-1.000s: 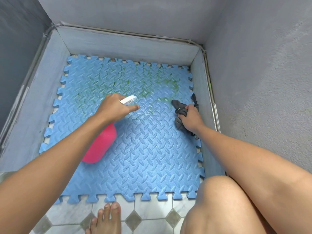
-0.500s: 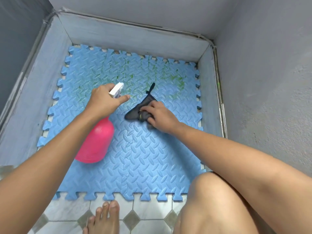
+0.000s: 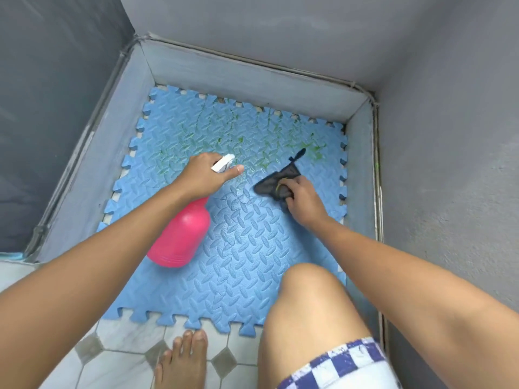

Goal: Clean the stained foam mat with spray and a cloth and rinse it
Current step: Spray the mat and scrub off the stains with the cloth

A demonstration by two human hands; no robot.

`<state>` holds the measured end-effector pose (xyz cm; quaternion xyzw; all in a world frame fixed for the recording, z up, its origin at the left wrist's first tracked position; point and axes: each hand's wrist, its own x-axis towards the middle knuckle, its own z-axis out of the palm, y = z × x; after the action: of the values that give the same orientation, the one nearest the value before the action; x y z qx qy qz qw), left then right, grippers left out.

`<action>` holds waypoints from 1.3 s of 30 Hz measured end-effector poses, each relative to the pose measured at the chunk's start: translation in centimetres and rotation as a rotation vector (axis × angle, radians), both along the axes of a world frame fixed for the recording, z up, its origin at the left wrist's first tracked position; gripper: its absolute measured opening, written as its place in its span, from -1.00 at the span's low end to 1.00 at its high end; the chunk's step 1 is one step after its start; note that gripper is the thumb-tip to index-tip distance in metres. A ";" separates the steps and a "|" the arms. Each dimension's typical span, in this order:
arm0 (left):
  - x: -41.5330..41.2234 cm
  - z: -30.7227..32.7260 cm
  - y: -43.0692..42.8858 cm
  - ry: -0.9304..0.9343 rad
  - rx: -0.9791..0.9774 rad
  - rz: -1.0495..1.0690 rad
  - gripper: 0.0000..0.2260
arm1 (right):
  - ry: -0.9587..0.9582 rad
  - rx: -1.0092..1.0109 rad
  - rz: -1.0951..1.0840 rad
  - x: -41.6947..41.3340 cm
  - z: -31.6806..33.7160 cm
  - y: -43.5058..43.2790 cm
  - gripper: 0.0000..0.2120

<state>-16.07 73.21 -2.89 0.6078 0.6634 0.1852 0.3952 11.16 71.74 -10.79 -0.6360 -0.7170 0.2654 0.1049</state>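
A blue interlocking foam mat (image 3: 247,259) lies in a grey corner, with green stains (image 3: 241,141) smeared across its far half. My left hand (image 3: 203,174) grips a pink spray bottle (image 3: 181,237) by its white trigger head (image 3: 223,163), which points at the stains, forefinger stretched out. My right hand (image 3: 302,196) presses a dark grey cloth (image 3: 276,182) flat on the mat, right of the bottle and just below the stained area.
Grey walls (image 3: 449,136) and a raised grey skirting (image 3: 247,77) close in the mat at the back, left and right. Tiled floor (image 3: 123,357) lies in front. My bare foot (image 3: 182,360) and bent knee (image 3: 309,299) are at the near edge.
My right hand slid the cloth leftward from the mat's right edge into the middle. The view has shifted. My left hand kept the bottle aimed at the stains.
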 end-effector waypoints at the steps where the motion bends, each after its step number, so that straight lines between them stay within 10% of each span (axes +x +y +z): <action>1: 0.1 0.1 0.2 -0.025 -0.035 0.032 -0.35 | 0.004 -0.013 -0.166 1.1 0.2 0.6 -0.58; 29: 0.9 -1.1 8.3 -0.004 0.045 0.016 -0.53 | -0.112 0.017 -0.755 5.4 -1.9 13.5 -0.58; 32: 0.3 -1.4 8.0 -0.016 0.039 -0.013 -0.54 | -0.158 0.044 -0.559 0.6 -2.0 16.9 -0.54; 36: -0.4 -1.5 8.0 -0.032 0.009 0.014 -0.61 | -0.146 0.127 0.224 -5.6 -1.9 16.1 -0.47; 39: -0.5 -1.3 8.0 -0.030 -0.007 0.022 -0.61 | -0.078 0.090 0.197 -2.1 -2.0 17.6 -0.52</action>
<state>-16.55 81.25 -4.21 0.5962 0.6648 0.1962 0.4050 9.02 89.31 -12.76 -0.5669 -0.7907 0.2172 0.0789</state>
